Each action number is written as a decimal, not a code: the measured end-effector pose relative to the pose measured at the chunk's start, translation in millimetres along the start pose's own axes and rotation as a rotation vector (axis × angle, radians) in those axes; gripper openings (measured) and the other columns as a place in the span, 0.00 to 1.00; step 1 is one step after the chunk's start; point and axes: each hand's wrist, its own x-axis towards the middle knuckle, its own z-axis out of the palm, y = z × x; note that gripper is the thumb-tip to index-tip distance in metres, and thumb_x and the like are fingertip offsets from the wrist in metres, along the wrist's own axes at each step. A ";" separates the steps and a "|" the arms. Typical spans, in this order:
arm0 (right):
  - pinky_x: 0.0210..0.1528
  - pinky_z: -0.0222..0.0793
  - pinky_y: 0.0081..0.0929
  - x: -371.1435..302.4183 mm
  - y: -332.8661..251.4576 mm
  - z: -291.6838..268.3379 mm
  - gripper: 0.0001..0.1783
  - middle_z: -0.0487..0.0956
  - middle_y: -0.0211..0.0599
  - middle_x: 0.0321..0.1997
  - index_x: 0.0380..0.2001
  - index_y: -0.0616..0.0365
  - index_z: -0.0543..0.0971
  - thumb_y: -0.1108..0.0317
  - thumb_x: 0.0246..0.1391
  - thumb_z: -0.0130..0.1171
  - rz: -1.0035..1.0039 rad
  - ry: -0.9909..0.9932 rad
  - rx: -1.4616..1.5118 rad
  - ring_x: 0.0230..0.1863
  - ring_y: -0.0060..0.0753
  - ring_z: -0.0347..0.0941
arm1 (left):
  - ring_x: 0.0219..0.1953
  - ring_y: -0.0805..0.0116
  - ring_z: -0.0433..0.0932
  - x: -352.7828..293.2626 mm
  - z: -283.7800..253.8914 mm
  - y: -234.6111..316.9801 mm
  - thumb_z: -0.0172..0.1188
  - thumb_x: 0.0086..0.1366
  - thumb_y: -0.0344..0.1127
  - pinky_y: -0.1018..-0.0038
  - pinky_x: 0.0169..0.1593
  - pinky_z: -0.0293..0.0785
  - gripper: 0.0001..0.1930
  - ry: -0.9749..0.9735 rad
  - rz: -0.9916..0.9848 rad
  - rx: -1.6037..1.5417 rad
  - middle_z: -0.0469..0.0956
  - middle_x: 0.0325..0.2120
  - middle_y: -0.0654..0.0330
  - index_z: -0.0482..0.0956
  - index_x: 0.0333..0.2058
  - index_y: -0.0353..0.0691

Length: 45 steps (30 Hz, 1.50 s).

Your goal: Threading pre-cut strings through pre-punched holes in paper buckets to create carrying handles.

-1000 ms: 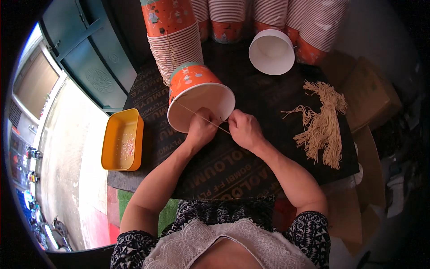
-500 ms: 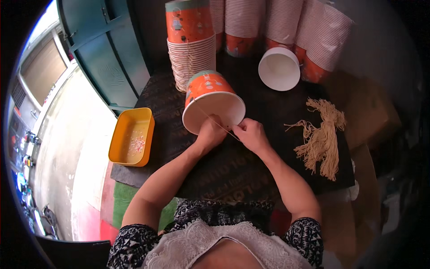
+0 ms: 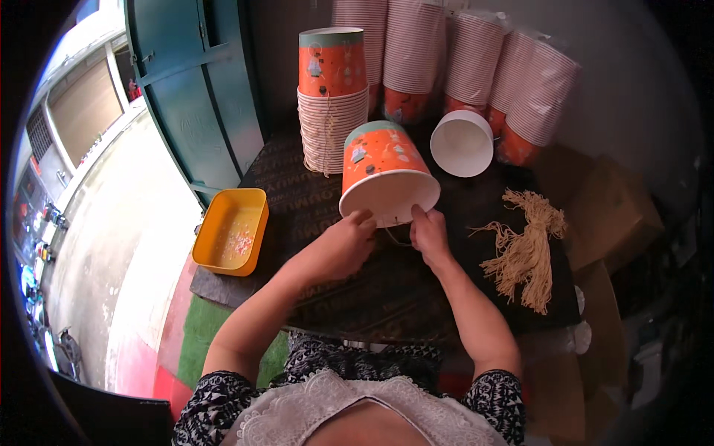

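Note:
An orange paper bucket point(image 3: 383, 156) with a green base band and white inside lies tilted on the table, its mouth toward me. My right hand point(image 3: 430, 232) pinches the lower right of its rim between thumb and fingers. Just left of there, my left hand point(image 3: 353, 241) is at the rim with fingers curled together; what they hold, if anything, is hidden. A thin cord point(image 3: 396, 240) hangs in a short loop below the rim, between the hands. To the right lies a bundle of beige cords point(image 3: 529, 249).
Behind the bucket rises a stack of nested buckets point(image 3: 333, 130), cords hanging down its side. Several plastic-wrapped stacks point(image 3: 476, 59) stand at the back, with one white-lined bucket point(image 3: 461, 143) before them. A yellow tray point(image 3: 256, 249) with small pinkish bits sits at the table's left edge.
My left hand has come out of the bucket's mouth to its rim. The cord stretched across toward my right hand now hangs slack below. The view has shifted slightly.

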 end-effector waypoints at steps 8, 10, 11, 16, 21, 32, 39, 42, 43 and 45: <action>0.09 0.47 0.20 -10.5 -18.0 8.7 0.22 0.61 0.24 0.09 0.17 0.55 0.66 0.54 0.61 0.50 -0.209 -0.025 0.208 0.08 0.17 0.55 | 0.38 0.69 0.78 -51.6 -126.1 43.3 0.58 0.61 0.45 0.74 0.44 0.73 0.21 0.128 -0.430 -0.795 0.79 0.36 0.54 0.77 0.40 0.28; 0.10 0.49 0.19 -12.8 -21.6 14.0 0.21 0.63 0.25 0.09 0.17 0.56 0.68 0.56 0.61 0.50 -0.267 -0.068 0.177 0.09 0.17 0.58 | 0.42 0.69 0.76 -38.1 -112.4 33.7 0.59 0.60 0.50 0.72 0.47 0.71 0.28 0.419 -0.445 -0.757 0.77 0.41 0.52 0.72 0.48 0.28; 0.10 0.49 0.19 -14.8 -24.7 18.6 0.21 0.63 0.25 0.09 0.17 0.56 0.68 0.56 0.61 0.50 -0.269 -0.083 0.178 0.09 0.17 0.58 | 0.44 0.69 0.76 -34.3 -107.8 25.5 0.59 0.59 0.53 0.72 0.48 0.71 0.33 0.499 -0.431 -0.738 0.75 0.43 0.52 0.68 0.52 0.29; 0.13 0.54 0.18 -24.7 -40.0 33.4 0.18 0.66 0.24 0.10 0.20 0.59 0.72 0.60 0.61 0.47 -0.437 -0.105 0.007 0.11 0.15 0.61 | 0.48 0.68 0.74 -20.1 -95.0 14.8 0.61 0.55 0.59 0.69 0.52 0.70 0.39 0.376 -0.341 -1.199 0.72 0.48 0.55 0.62 0.54 0.33; 0.14 0.53 0.17 -25.6 -57.1 45.4 0.18 0.65 0.23 0.10 0.21 0.60 0.72 0.60 0.61 0.48 -0.481 -0.112 -0.049 0.12 0.13 0.61 | 0.48 0.65 0.75 -19.3 -95.4 31.4 0.59 0.59 0.51 0.66 0.51 0.74 0.33 0.524 -0.268 -1.417 0.71 0.49 0.52 0.60 0.56 0.35; 0.09 0.51 0.19 -45.9 -81.7 78.0 0.11 0.65 0.27 0.09 0.23 0.60 0.73 0.64 0.54 0.56 -0.148 -0.194 0.031 0.07 0.19 0.59 | 0.45 0.68 0.76 -29.7 -102.5 32.8 0.62 0.58 0.46 0.68 0.49 0.75 0.29 0.607 -0.198 -1.451 0.73 0.45 0.55 0.62 0.52 0.35; 0.12 0.52 0.17 -45.3 -73.7 80.9 0.09 0.65 0.24 0.12 0.23 0.61 0.75 0.67 0.52 0.58 -0.195 -0.267 -0.055 0.10 0.14 0.59 | 0.46 0.65 0.76 -39.7 -116.1 32.0 0.58 0.61 0.46 0.67 0.49 0.75 0.29 0.608 -0.277 -1.522 0.73 0.47 0.52 0.61 0.55 0.35; 0.23 0.59 0.29 -48.2 -74.6 79.7 0.14 0.69 0.30 0.18 0.26 0.61 0.76 0.60 0.56 0.55 -0.257 -0.303 -0.213 0.20 0.20 0.63 | 0.45 0.64 0.77 -42.4 -118.6 28.8 0.58 0.61 0.46 0.67 0.49 0.76 0.29 0.601 -0.308 -1.522 0.74 0.46 0.52 0.62 0.54 0.35; 0.23 0.59 0.29 -47.2 -70.9 79.2 0.14 0.69 0.30 0.18 0.26 0.61 0.76 0.60 0.56 0.55 -0.257 -0.299 -0.215 0.20 0.20 0.63 | 0.45 0.64 0.78 -41.4 -118.9 29.2 0.58 0.61 0.46 0.67 0.49 0.76 0.28 0.606 -0.289 -1.529 0.75 0.45 0.52 0.63 0.54 0.35; 0.23 0.60 0.30 -42.9 -59.6 79.3 0.12 0.69 0.30 0.17 0.25 0.60 0.76 0.61 0.55 0.56 -0.484 -0.266 -0.239 0.20 0.21 0.64 | 0.44 0.64 0.78 -38.9 -119.0 30.3 0.58 0.61 0.46 0.67 0.49 0.76 0.28 0.607 -0.268 -1.538 0.75 0.45 0.52 0.63 0.53 0.35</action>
